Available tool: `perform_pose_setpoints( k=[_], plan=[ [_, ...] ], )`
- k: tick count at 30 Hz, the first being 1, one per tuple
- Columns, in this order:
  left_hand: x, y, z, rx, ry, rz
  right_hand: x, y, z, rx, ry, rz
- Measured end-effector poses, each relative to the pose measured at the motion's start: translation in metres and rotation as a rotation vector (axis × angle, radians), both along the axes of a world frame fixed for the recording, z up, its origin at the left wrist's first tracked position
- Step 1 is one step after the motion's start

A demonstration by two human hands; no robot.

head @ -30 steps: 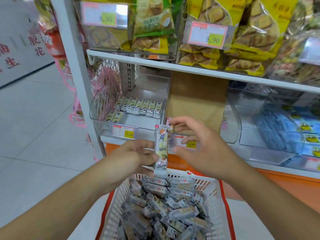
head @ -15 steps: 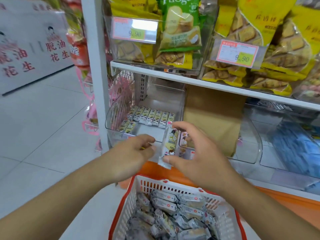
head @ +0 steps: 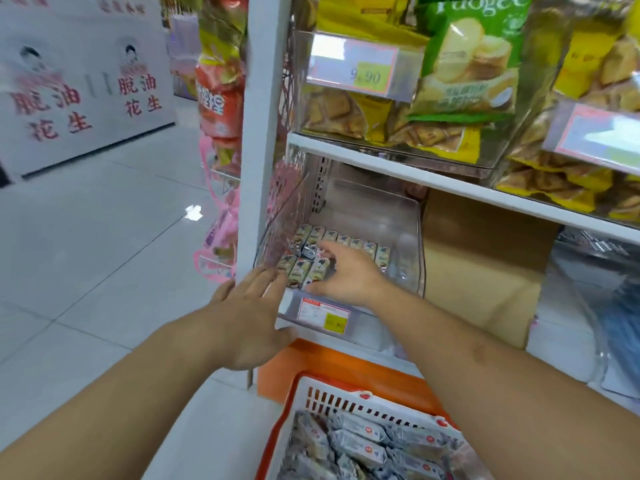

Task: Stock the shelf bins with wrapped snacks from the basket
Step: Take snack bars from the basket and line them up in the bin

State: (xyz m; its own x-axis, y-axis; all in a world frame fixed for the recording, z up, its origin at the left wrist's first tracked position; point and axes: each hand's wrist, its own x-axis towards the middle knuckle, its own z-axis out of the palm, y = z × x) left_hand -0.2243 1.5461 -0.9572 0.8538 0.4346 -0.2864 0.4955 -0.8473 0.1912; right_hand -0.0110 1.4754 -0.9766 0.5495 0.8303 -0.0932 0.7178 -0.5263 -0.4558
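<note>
since the wrapped snacks [head: 360,448] are small foil-like bars, they are probably light, a little slick and crinkly, and soft enough to dent if squeezed; i'd judge a light pinch across the middle of a bar, away from the crimped ends, to be the safest hold. most of them lie heaped in the white basket [head: 349,398] with its orange rim at the bottom of the view, and two short rows already sit in the clear shelf bin [head: 412,247] on the lower shelf.

the right hand [head: 346,271] reaches over the bin's front lip and lies among the front row of bars [head: 301,268]; whether its fingers hold one is hidden, so i cannot tell its grip. the left hand [head: 247,317] has its fingers straight and apart, holding nothing, just beside the bin's front left corner.

half a second ago both hands pinched one upright bar in front of the bin; now the left has let go and the right has moved inside the bin. the view has also come closer to the shelf.
</note>
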Motion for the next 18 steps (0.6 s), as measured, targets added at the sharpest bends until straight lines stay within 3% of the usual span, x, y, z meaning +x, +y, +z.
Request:
perform_pose_setpoints(
  k=[8, 18],
  plan=[
    [0.005, -0.003, 0.000, -0.045, -0.063, 0.007, 0.010, 0.015, -0.026, -0.074, 0.018, -0.032],
    [0.007, -0.006, -0.003, -0.013, -0.102, 0.013, 0.007, 0.003, -0.014, -0.048, 0.014, -0.030]
  ],
)
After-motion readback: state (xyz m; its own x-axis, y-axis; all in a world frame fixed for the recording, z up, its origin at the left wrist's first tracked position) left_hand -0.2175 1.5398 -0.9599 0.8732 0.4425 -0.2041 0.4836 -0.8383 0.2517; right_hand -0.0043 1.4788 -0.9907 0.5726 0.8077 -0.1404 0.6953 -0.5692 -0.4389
